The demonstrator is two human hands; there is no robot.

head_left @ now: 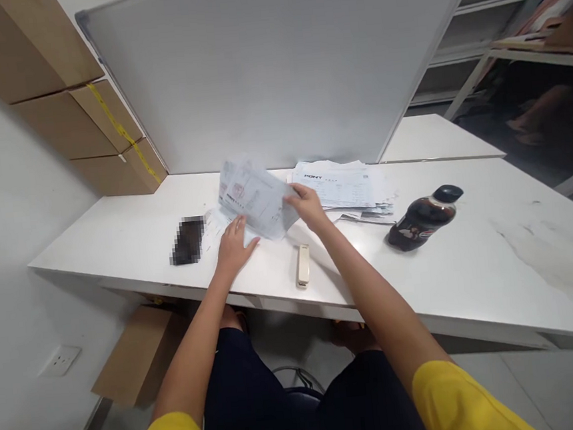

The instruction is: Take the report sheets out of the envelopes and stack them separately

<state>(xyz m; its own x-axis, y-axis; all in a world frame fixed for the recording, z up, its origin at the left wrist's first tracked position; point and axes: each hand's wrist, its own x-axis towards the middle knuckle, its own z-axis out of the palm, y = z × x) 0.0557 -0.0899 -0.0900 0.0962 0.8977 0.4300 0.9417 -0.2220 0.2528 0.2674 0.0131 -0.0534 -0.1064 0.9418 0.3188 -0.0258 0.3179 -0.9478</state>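
Observation:
My right hand (pixel 307 204) is closed on the edge of a printed paper sheet (pixel 253 194) and holds it lifted and tilted above the white table (pixel 471 259). My left hand (pixel 234 246) lies flat with its fingers stretched out, resting on papers (pixel 214 224) beneath the lifted sheet. A cream stapler (pixel 302 265) lies just in front of my right hand. A pile of printed forms (pixel 339 185) sits behind my right hand.
A dark soda bottle (pixel 424 216) lies on its side at the right. A dark blurred object (pixel 187 240) lies left of my left hand. Cardboard boxes (pixel 81 112) stack at the left wall; a whiteboard (pixel 274 69) leans behind the table. Shelving (pixel 514 14) stands at the right.

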